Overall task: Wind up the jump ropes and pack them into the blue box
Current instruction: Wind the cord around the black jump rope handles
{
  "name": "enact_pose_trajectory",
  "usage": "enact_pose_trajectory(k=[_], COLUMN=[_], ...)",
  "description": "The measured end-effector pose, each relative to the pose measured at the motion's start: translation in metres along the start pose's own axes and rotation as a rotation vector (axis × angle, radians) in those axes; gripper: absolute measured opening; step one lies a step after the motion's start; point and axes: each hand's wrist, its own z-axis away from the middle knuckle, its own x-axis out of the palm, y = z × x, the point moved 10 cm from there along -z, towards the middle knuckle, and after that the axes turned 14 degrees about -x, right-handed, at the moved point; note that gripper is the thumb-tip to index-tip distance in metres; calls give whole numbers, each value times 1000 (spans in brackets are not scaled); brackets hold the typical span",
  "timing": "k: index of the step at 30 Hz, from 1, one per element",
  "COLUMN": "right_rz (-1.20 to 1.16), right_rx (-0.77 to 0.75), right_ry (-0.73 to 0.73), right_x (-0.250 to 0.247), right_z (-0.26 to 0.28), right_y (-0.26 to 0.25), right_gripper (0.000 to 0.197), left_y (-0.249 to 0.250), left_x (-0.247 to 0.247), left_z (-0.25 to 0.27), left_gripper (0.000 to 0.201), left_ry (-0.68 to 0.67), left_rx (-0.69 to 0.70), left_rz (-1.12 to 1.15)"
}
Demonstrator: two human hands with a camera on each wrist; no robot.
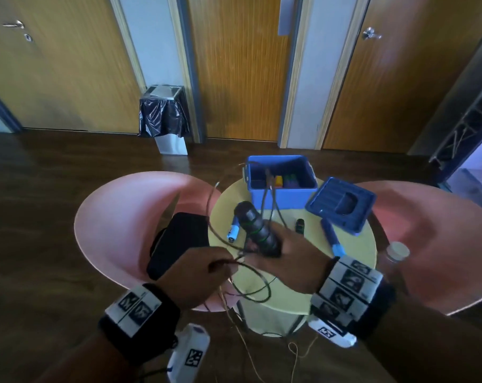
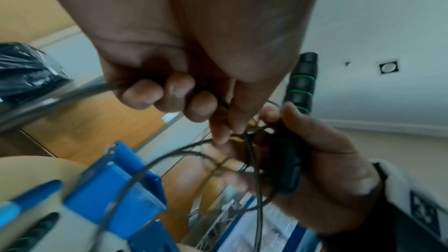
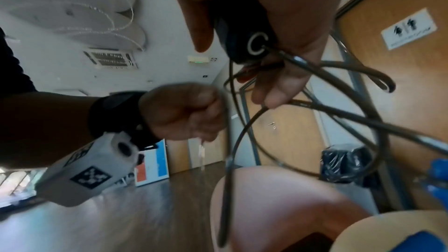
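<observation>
My right hand (image 1: pixel 286 252) grips a black jump-rope handle with green rings (image 1: pixel 257 230), its top tilted up and to the left above the round yellow table (image 1: pixel 355 255). The thin dark cord (image 1: pixel 251 291) loops below the handle and trails off the table's front edge. My left hand (image 1: pixel 206 269) pinches that cord just left of the handle; its fingers (image 2: pixel 169 93) curl round the cord. The open blue box (image 1: pixel 281 200) stands at the table's back with coloured handles inside and cords hanging over its front wall. Its blue lid (image 1: pixel 342 205) leans to the right.
A blue handle (image 1: pixel 329 236), a small black handle (image 1: pixel 299 226) and a blue-white handle (image 1: pixel 233 230) lie on the table. Two pink chairs (image 1: pixel 118 222) flank it; a black pouch (image 1: pixel 179 244) sits on the left one. A clear bottle (image 1: pixel 397 252) stands at the right. A lined bin (image 1: pixel 165 117) stands by the doors.
</observation>
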Motion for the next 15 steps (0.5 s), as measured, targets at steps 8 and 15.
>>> enact_pose_trajectory(k=[8, 15], right_rz=[-301, -834], right_rx=[235, 179], right_ry=[-98, 740], right_x=[19, -92], right_z=[8, 24], right_y=[33, 55], right_gripper=[23, 28], left_y=[-13, -180], left_x=[-4, 35], left_z=[-1, 18], left_gripper=[37, 44], left_ry=[91, -22], left_rx=[-116, -621], left_rz=[76, 46])
